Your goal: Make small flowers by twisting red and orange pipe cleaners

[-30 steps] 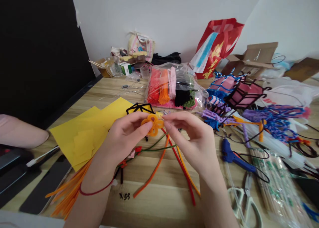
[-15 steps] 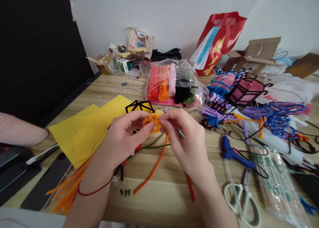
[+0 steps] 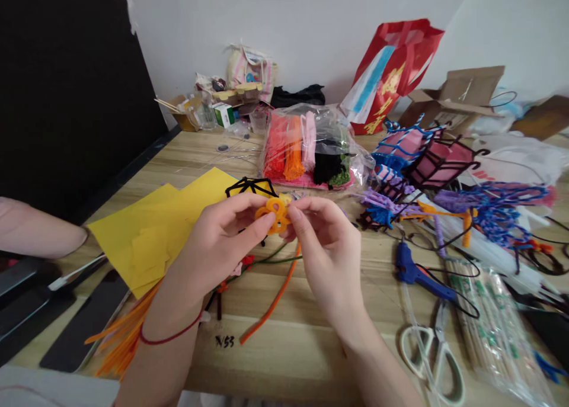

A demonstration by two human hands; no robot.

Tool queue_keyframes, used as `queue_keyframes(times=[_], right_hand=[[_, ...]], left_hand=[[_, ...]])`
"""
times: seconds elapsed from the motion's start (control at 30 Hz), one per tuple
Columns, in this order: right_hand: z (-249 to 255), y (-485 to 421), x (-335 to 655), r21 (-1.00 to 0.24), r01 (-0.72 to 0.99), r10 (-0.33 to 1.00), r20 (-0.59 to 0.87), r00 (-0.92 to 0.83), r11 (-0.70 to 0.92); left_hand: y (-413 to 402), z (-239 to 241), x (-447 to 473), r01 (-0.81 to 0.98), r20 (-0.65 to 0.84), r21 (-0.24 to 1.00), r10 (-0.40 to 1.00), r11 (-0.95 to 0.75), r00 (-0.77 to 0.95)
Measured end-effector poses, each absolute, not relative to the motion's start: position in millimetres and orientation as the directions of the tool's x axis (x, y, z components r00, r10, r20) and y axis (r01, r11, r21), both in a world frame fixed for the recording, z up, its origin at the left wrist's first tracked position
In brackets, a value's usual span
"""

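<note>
A small yellow-orange pipe-cleaner flower with looped petals is held up over the table. My left hand pinches it from the left, thumb on the front. On the other side, my right hand has thumb and fingertips pressed together at the flower's right edge. Below them lie an orange pipe cleaner, green pipe cleaners and small red pieces partly covered by my left wrist. Just behind the hands stands a black frame with yellow panels, its lower part hidden.
Yellow paper sheets and orange pipe cleaners lie left, near a phone. A bag of pipe cleaners is behind. Right are a blue glue gun, scissors and lantern-like pieces. Another person's arm rests far left.
The flower has turned slightly, so its petals and centre show more fully. My right hand has shifted a little left, and the red strip near its wrist is now almost wholly covered.
</note>
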State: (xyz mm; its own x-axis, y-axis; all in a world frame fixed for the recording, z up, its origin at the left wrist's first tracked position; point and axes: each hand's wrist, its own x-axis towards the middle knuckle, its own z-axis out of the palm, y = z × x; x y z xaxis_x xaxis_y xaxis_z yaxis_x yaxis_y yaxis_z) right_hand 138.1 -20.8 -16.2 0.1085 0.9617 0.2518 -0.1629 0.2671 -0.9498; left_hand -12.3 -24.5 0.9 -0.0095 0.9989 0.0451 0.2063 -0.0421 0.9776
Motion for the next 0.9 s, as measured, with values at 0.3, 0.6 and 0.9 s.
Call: queue_keyframes(times=[0.3, 0.6, 0.9], right_hand=[[-6.3, -14.2, 158.6, -0.944, -0.301, 0.989, 0.148, -0.026, 0.134], [-10.2, -16.7, 158.7, -0.936, -0.279, 0.972, 0.233, -0.037, 0.214], [-16.8, -16.3, 167.3, -0.804, 0.048, 0.805, 0.588, -0.074, 0.592]], left_hand=[[-23.1, -0.8, -17.7, 0.241, 0.204, 0.953, 0.976, -0.182, -0.069], [-30.9, 1.3, -13.1, 0.080, 0.251, 0.965, 0.968, -0.248, -0.030], [-29.5, 0.3, -13.8, 0.149, 0.253, 0.959, 0.966, -0.242, -0.057]])
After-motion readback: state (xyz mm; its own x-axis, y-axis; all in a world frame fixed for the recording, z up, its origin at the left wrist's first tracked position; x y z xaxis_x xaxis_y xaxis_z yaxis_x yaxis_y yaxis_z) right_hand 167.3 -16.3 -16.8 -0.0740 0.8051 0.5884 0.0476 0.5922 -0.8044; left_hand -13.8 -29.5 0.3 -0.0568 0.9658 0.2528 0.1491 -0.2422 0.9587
